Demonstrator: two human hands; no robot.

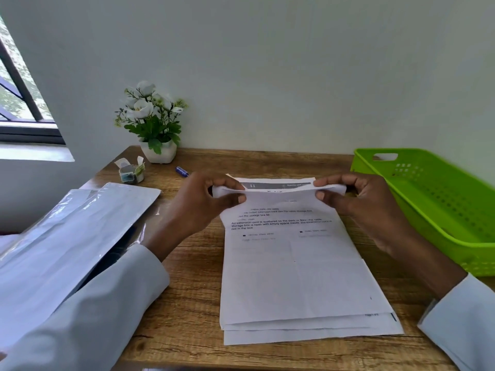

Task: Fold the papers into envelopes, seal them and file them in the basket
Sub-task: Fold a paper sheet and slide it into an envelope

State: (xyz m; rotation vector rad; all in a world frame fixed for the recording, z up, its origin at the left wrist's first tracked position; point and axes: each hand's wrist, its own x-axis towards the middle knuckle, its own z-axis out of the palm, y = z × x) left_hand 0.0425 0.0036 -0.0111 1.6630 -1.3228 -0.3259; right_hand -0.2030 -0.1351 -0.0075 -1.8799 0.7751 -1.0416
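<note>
From the head camera, you are looking down at a wooden desk [187, 263]. Your left hand [198, 207] and your right hand [356, 199] are both up at the far edge of the top printed sheet [289, 253]. Each hand pinches a corner of that edge between thumb and fingers, with the fingers curled. The edge is lifted off the desk and curls over toward you. The rest of the sheet lies flat on a small stack of papers [316, 333] in the middle of the desk, right in front of you. The lower sheets peek out at the near edge.

The green plastic basket [428, 210] sits on the desk to your right, just beside your right hand. To your left lies a pile of shiny plastic sleeves [67, 236], partly under your left sleeve. Behind it is a roll of tape [131, 172]. A small blue thing [182, 171] lies near your left hand; you cannot tell what it is. A white pot of white flowers [152, 121] stands by the wall.
</note>
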